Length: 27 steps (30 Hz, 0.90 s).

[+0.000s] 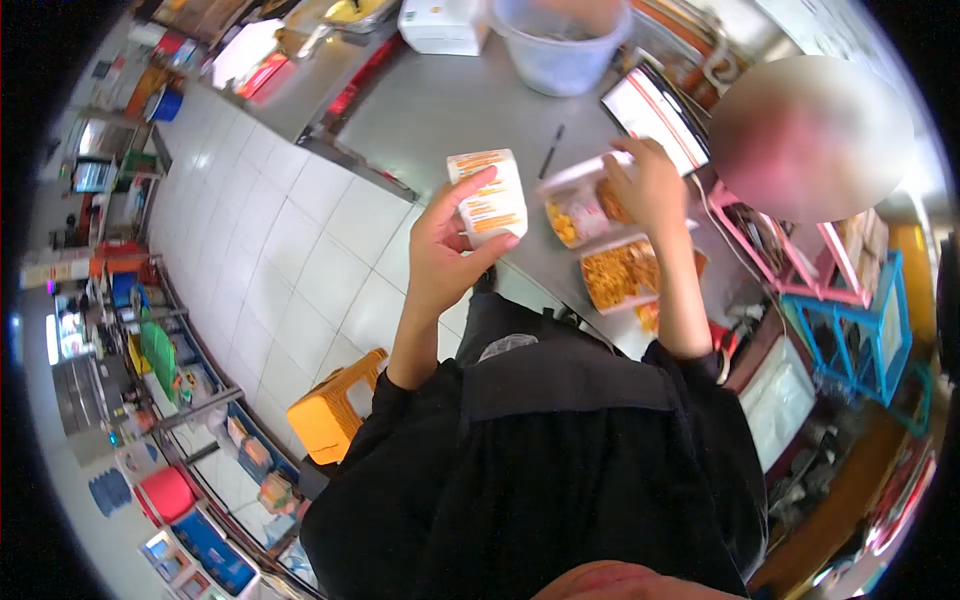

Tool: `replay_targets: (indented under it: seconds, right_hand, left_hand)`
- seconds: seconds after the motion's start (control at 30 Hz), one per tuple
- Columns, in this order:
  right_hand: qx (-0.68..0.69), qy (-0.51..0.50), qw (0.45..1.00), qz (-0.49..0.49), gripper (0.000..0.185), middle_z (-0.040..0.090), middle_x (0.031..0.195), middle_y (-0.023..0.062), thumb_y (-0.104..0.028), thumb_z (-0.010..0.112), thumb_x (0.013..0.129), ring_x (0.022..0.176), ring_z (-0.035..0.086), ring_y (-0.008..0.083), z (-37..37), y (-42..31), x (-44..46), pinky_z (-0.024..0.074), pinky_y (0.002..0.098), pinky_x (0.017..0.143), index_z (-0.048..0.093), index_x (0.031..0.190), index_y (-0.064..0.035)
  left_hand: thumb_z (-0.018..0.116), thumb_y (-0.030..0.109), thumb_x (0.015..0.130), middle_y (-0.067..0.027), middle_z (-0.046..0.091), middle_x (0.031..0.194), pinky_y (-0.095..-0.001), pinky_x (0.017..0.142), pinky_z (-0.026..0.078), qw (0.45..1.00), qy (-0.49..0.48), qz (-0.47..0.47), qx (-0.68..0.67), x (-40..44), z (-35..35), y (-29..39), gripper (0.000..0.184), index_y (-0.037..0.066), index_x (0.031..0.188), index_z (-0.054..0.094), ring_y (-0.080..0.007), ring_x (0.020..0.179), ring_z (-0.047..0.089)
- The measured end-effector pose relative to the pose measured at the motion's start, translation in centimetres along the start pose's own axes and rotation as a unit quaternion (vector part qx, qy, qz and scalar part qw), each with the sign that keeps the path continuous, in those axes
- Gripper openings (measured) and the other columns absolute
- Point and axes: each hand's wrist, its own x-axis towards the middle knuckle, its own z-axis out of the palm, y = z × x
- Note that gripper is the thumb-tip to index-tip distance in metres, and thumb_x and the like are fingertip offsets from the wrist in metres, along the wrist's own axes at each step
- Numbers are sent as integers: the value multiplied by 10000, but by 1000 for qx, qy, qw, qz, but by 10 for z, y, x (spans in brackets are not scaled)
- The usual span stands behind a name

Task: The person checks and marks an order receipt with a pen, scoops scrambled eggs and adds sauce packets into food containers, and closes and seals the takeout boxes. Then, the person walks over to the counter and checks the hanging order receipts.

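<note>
My left hand (445,245) holds a white roll of labels with orange print (491,205), thumb at its lower edge and a finger across its front. On the right, my right hand (650,185) is over the upper food box (573,178), its fingertips near the box's back edge; whether they grip anything is hidden. That box holds yellow pieces, a wrapped item and brown food. Just below it is a second open box (618,275) with noodle-like food and brown pieces.
A tablet (657,118) leans behind the boxes. A dark pen (552,150) lies on the grey counter (430,110). At the back are a plastic bucket (560,45) and a white box (443,25). A yellow crate (325,415) stands on the floor at the left.
</note>
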Motion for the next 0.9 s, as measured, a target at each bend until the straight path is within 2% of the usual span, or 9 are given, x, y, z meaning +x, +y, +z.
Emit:
replay_targets:
  seconds: [0.03,0.1,0.2,0.3,0.47,0.57,0.73,0.8,0.9]
  right_hand:
    - [-9,-106,994,9,327,653,1013,146,-329,606,811,923,616,360,42,-7,52,494,426,786,661,1001,-69]
    - [-162,-297,934,113,313,662,1021,134,-270,538,826,921,634,325,142,4,138,492,438,805,658,1015,-51]
    - [-245,-456,844,138,281,679,946,125,-238,508,820,857,652,284,268,89,173,503,414,767,673,949,-51]
    - [-222,-519,783,260,252,671,877,144,-222,518,808,759,647,282,302,111,177,506,402,698,661,890,-32]
    - [-129,-525,705,459,223,658,761,174,-196,536,787,596,638,279,339,151,170,511,383,581,642,791,0]
    - [-171,-456,804,342,266,692,813,124,-232,493,808,860,662,236,315,116,155,512,372,754,701,776,-69]
    - [-263,-461,841,104,280,672,695,117,-270,538,774,625,651,214,308,86,175,506,350,616,684,723,-37]
    - [-38,-415,888,194,309,631,623,137,-285,560,782,589,620,163,266,27,206,480,294,563,681,740,-4]
    - [297,-217,924,103,260,617,641,107,-189,547,827,569,574,132,141,-95,189,442,257,516,671,806,39]
  left_hand:
    - [690,-114,719,-161,537,1208,-335,859,531,1000,9,9,12,7,-14,8,647,-17,1306,435,-247,1031,610]
    - [707,-104,713,-139,509,1235,-337,869,531,999,7,28,14,20,-40,26,645,-7,1296,450,-242,1053,595]
    - [708,-105,710,-124,481,1257,-346,886,527,998,0,60,29,40,-83,50,640,-1,1290,459,-238,1098,562]
    - [705,-110,708,-132,476,1257,-350,883,529,996,9,80,35,57,-127,64,639,1,1289,462,-240,1104,556]
    - [656,-140,718,-97,480,1239,-299,866,535,994,10,104,29,82,-177,68,620,54,1283,491,-212,1076,580]
    - [660,-139,716,-100,480,1239,-301,864,537,995,2,102,22,96,-195,66,619,50,1282,490,-215,1073,582]
    - [663,-135,716,-103,484,1241,-292,858,537,994,-12,105,-4,112,-204,59,625,47,1285,483,-211,1067,587]
    - [678,-119,723,-133,484,1245,-316,850,543,995,-24,93,-7,117,-206,57,625,7,1294,458,-246,1053,597]
    - [684,-108,728,-150,479,1260,-321,844,545,996,-31,81,-16,120,-209,54,629,-13,1301,442,-258,1056,596]
